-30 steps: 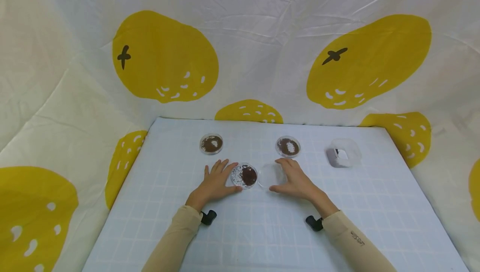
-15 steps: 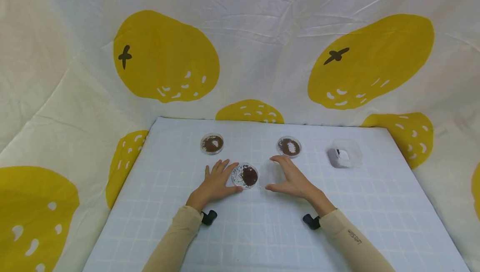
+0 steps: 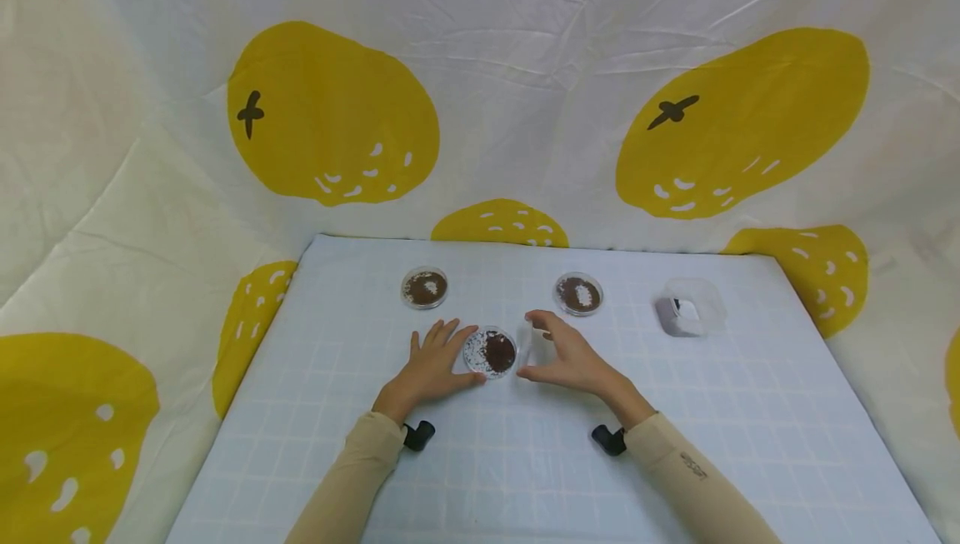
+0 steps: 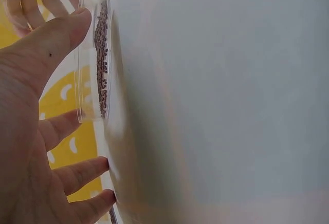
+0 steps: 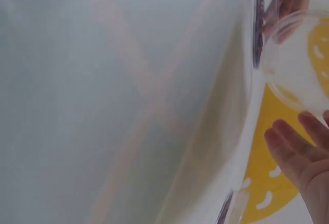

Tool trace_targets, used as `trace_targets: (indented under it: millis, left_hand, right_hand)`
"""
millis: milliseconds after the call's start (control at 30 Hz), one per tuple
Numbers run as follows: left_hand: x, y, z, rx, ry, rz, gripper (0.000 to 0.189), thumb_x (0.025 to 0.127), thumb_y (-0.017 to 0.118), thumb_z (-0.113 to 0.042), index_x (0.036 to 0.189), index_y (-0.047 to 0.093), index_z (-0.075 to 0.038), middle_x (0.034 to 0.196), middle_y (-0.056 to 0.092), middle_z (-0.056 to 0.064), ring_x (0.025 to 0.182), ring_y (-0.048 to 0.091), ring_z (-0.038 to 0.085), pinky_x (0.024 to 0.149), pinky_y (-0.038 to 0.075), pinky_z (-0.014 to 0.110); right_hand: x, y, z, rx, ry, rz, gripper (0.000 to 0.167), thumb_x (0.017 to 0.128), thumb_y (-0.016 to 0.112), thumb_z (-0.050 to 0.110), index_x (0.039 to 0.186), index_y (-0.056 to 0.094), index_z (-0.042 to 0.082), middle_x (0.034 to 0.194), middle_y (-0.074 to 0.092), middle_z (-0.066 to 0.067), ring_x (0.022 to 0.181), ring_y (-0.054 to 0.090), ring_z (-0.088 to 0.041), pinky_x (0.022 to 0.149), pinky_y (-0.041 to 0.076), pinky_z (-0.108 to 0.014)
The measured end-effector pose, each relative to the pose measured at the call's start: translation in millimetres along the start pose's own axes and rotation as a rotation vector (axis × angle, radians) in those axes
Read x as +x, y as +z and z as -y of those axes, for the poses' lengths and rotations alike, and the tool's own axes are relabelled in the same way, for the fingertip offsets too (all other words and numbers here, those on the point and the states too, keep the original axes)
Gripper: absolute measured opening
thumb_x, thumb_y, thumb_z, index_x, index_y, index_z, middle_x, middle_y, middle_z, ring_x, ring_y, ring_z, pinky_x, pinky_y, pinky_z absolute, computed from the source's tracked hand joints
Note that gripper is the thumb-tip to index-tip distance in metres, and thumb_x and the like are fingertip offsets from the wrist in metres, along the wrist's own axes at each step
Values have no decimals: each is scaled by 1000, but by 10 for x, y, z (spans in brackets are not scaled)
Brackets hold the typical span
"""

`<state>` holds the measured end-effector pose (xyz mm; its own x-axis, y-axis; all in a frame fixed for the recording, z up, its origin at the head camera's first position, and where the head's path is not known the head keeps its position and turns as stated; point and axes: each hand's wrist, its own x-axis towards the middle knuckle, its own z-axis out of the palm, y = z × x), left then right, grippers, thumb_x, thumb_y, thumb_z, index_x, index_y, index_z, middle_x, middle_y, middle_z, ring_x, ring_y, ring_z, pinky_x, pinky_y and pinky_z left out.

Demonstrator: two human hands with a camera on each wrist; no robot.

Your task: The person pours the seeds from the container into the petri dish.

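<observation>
My left hand point(image 3: 429, 367) holds a round clear petri dish point(image 3: 497, 352) by its sides, thumb at the near edge and index finger at the far edge. Dark brown granules lie heaped mostly on the dish's right side. In the left wrist view the dish point(image 4: 101, 62) appears edge-on, under the thumb. Just to its right, my right hand point(image 3: 576, 361) pinches a transparent petri dish lid point(image 3: 527, 344) between thumb and fingers. That lid stands tipped up on edge beside the dish; the right wrist view shows its round face point(image 5: 290, 75) above the fingers.
Two more petri dishes with brown granules stand farther back, one at left point(image 3: 424, 287) and one at right point(image 3: 579, 294). A clear plastic box point(image 3: 705, 304) sits at back right. The pale checked tabletop point(image 3: 480, 477) ends at a fabric backdrop point(image 3: 517, 111) with yellow fruit shapes.
My right hand has moved left toward the dish, and the lid in it has turned from nearly flat to steeply tilted. The left hand and its dish have stayed in place.
</observation>
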<state>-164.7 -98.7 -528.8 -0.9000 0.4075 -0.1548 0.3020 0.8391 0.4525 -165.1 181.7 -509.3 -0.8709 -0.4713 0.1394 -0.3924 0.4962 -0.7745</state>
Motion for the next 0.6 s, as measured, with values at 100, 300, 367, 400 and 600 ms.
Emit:
trace_targets:
  millis: [100,300,367,400,600]
  left_hand:
    - [6,1,-5,2,-1,0,87,85,68,-65,157,35,-28,162,26,12,150,12,38,112,1,71]
    - [-2,1,-8,11,-1,0,88,85,68,-65,157,34,-28,162,26,12,150,13,39,111,1,71]
    - [-5,-3,-11,9,1,4,88,85,68,-64,157,34,-28,162,25,12,150,12,39,111,1,71]
    - [-7,-5,-12,7,1,5,88,85,68,-64,157,34,-28,162,25,12,150,12,39,111,1,71]
    - [-10,-9,-11,16,-2,12,87,85,67,-65,157,33,-29,163,24,11,150,12,38,111,1,71]
  right_hand:
    - [29,29,16,46,-16,12,95,74,90,31,147,38,1,145,46,-19,129,50,-36,104,45,-46]
    - [95,117,71,84,-44,55,95,76,89,30,150,34,6,146,41,-17,126,52,-40,99,49,-47]
    - [114,141,88,71,-51,67,95,78,88,33,151,33,9,145,40,-15,126,52,-40,97,50,-46]
    - [122,151,94,60,-51,71,95,78,88,34,152,33,11,144,40,-14,125,52,-39,96,51,-45]
    - [151,193,111,13,-48,80,95,78,87,39,154,33,16,143,41,-11,123,52,-34,92,53,-42]
